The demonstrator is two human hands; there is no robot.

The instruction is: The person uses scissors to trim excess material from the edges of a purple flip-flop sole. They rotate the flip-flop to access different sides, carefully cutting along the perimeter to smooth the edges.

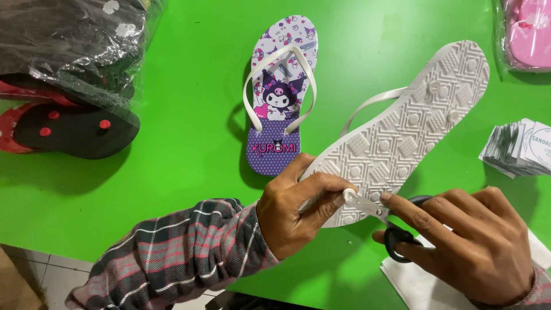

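Your left hand point(295, 206) is closed around the heel end of the upturned white flip-flop point(402, 138), thumb pressed against a round white strap plug point(348, 195) that stands proud of the textured sole. Your right hand point(465, 241) is closed on the black-handled scissors point(381, 221), forefinger laid along the top; the blade tips sit right at that plug.

Position: the upturned flip-flop lies sole-up on the green table point(189, 149), just right of the printed purple flip-flop point(281, 97), its heel touching your left hand and its toe end pointing away from you. A white strap point(373, 102) shows beneath it on the side nearer the printed flip-flop.

Progress, as I judge it: the strap appears already seated through the sole, and the heel plug is being trimmed now. Whether the cut has begun, I cannot tell. The printed flip-flop sits strap-up and looks finished.

Further left of the printed flip-flop, black and red sandals point(74, 129) lie partly in clear bags. Well right of it, a stack of paper tags point(516, 149) and bagged pink sandals point(528, 34); none of these is in hand
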